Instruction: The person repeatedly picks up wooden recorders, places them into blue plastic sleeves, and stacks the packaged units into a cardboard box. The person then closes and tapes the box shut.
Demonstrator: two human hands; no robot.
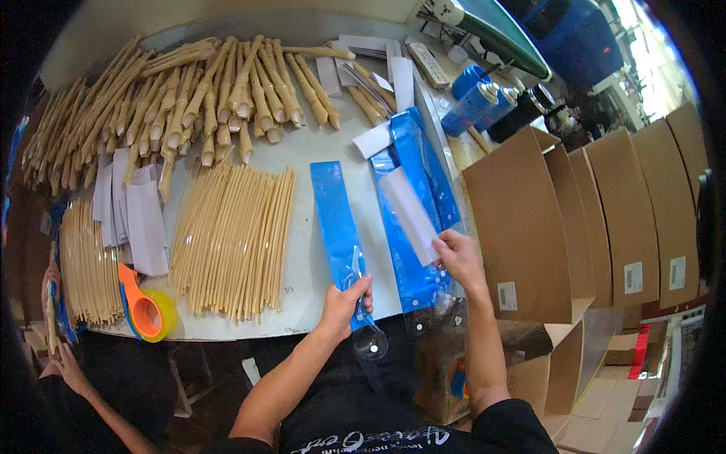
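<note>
My left hand [347,306] grips the lower end of a long blue plastic sleeve [333,215] with a clear rounded flap; its upper part lies over the white tabletop. In my right hand [456,255] is a folded strip of white paper [409,215], pinched at its lower end and held above a pile of blue plastic sleeves [417,164]. Another white paper piece [372,141] rests at that pile's upper left. Left of my left hand lies a row of thin pale wooden sticks [235,244], with thick knobbly sticks [215,96] heaped behind it.
An orange tape dispenser [148,315] with yellow tape sits at the near edge. White papers [146,221] lie beside more thin sticks [91,261]. Spray cans [471,110] stand at the back right, near cardboard boxes [522,227]. A co-worker's hands [69,366] hold a stick at the far left.
</note>
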